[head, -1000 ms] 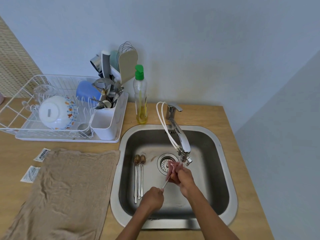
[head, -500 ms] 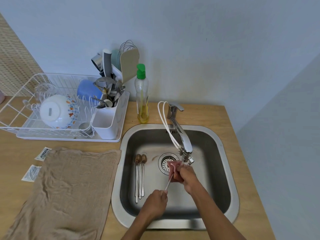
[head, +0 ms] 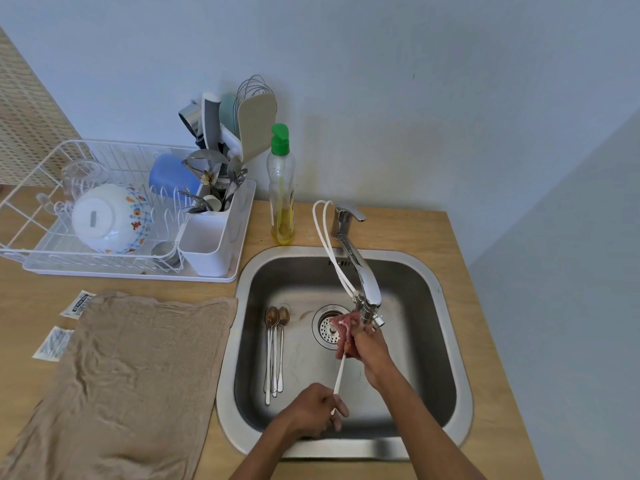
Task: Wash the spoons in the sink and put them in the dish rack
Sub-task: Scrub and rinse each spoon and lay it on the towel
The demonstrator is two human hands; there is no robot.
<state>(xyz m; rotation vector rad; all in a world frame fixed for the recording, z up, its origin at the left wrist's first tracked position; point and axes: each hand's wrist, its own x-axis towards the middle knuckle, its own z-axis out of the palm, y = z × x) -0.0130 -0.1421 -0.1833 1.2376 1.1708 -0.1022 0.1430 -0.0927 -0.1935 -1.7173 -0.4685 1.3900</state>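
Observation:
My left hand (head: 317, 408) grips the handle end of a long thin spoon (head: 339, 374) over the steel sink (head: 450, 393). My right hand (head: 369, 351) is closed on a pink sponge cloth (head: 344, 327) wrapped around the spoon's bowl, which is hidden, just under the tap spout (head: 369, 299). Three more long spoons (head: 275, 348) with brown bowls lie side by side on the sink floor at the left. The white wire dish rack (head: 41, 181) stands on the counter at the back left, with a white cutlery holder (head: 207, 244) at its right end.
A dish soap bottle (head: 281, 188) with a green cap stands behind the sink. The rack holds an upturned bowl (head: 107, 220), a blue cup and a glass. A brown towel (head: 121, 382) lies left of the sink, with two small sachets (head: 53, 342) beside it. The drain strainer (head: 327, 329) is beside the sponge.
Both hands have stayed at the tap, with the sponge shifting slightly along the spoon. The three spoons on the sink floor have not moved.

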